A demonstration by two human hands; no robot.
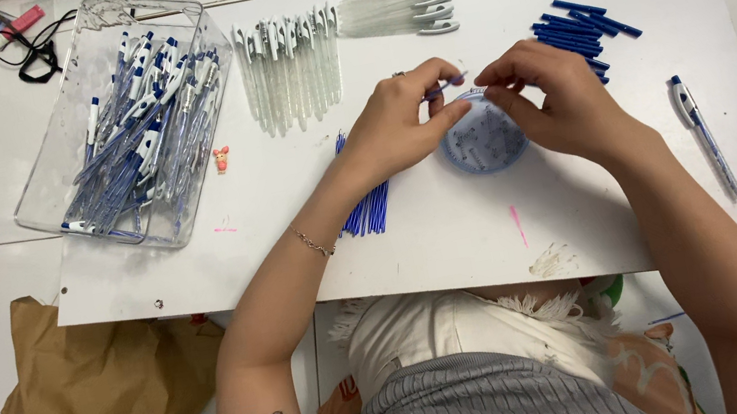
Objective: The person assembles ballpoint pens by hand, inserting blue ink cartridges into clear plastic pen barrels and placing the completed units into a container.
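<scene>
Worktop, a white board, carries the whole job, laid out in stages. At far left a clear plastic tray holds a heap of finished pens, the largest pile in view, so a good share of the work looks done. Right of it lies a row of clear barrels with clips, with a smaller bunch of the same beyond, all not yet filled. Far right sits a stack of dark blue caps or sleeves, and one complete pen lies alone at the right edge. Nearer, a bundle of blue refills waits under the left wrist. A round blue lid, seemingly full of small parts, sits mid-board. Above it the left hand pinches a thin blue refill between closed fingers, while the right hand has its fingers pinched at the refill's tip, probably on a tiny part I cannot make out.
</scene>
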